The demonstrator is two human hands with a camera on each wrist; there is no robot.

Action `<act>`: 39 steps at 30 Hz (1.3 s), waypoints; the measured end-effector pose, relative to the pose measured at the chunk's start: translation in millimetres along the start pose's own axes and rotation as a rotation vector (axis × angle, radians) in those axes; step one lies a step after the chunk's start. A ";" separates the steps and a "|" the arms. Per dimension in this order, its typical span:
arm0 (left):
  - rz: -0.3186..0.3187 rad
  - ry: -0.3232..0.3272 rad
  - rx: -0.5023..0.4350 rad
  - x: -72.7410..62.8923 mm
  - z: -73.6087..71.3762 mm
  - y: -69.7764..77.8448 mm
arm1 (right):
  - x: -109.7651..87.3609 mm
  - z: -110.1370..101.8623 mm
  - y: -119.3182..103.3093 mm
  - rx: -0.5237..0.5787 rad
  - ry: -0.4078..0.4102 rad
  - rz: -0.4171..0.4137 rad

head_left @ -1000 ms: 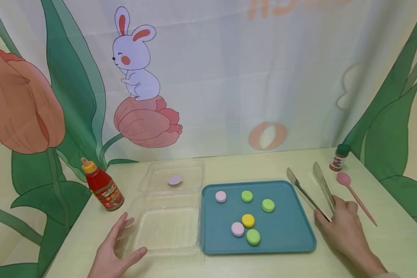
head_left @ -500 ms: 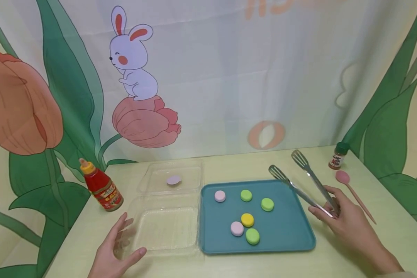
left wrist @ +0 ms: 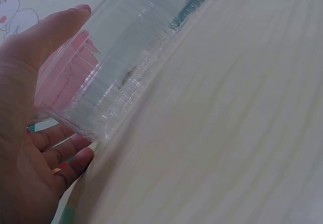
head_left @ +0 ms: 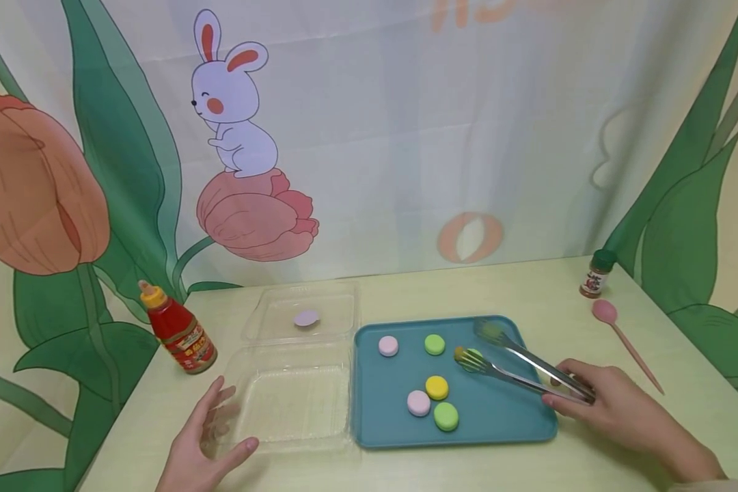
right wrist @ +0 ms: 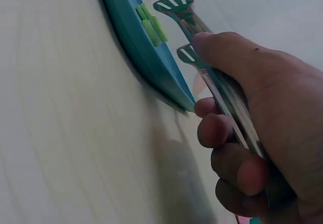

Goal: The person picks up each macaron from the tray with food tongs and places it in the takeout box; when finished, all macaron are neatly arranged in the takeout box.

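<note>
Tongs [head_left: 538,362], one metal pair, are gripped in the person's right hand [head_left: 613,404], their two slotted heads apart over one blue tray [head_left: 492,417]. The left hand [head_left: 186,456], thumb and fingers spread wide, is at the near left corner of one clear plastic container [head_left: 298,406]; whether they touch is hard to tell. Six macarons [head_left: 445,417] lie on the tray: three green, two pink, one yellow. Farther back on the bench [head_left: 467,471] are one red sauce bottle [head_left: 184,335], one pink spoon [head_left: 627,342] and one green-capped jar [head_left: 595,277].
</note>
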State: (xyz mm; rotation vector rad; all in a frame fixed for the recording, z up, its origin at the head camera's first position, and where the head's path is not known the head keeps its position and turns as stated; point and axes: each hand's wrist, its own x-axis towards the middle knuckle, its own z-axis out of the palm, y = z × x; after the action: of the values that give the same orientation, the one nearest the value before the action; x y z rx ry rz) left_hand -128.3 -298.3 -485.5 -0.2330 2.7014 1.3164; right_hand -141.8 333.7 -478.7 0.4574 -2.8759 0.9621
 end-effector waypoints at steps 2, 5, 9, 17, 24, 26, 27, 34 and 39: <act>-0.006 -0.003 -0.001 0.6 0.0 0.1 | 0.3 0.1 0.6 -0.003 -0.018 -0.026; -0.008 -0.006 -0.004 0.6 -0.1 0.2 | 0.1 0.3 1.3 -0.008 -0.052 -0.050; -0.005 -0.009 -0.011 0.2 -0.5 0.0 | 0.0 1.7 3.2 -0.012 -0.086 -0.072; 0.007 -0.008 -0.011 0.7 0.0 -1.8 | 0.5 1.6 4.3 -0.014 -0.082 -0.121; 0.025 -0.001 -0.025 -2.1 0.3 -1.3 | 0.0 -0.1 1.2 -0.021 -0.076 -0.124; 0.027 0.000 -0.026 -2.1 0.3 -0.9 | 1.5 -2.4 -1.3 -0.020 -0.068 -0.129; 0.027 0.000 -0.028 -2.0 0.3 -0.7 | 2.7 -4.1 -3.2 -0.017 -0.069 -0.132; 0.014 -0.010 -0.024 -0.3 0.5 -0.8 | 20.0 -15.1 -25.5 -0.002 -0.032 -0.228; 0.008 -0.013 -0.016 0.4 -0.7 -1.3 | 44.2 -19.1 -53.6 0.026 -0.078 -0.257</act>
State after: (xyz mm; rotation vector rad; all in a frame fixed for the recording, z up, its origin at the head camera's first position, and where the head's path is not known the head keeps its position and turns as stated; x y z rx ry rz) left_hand -128.5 -299.7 -486.2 -0.2149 2.6852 1.3379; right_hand -168.2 293.2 -425.3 0.8605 -2.7806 0.9578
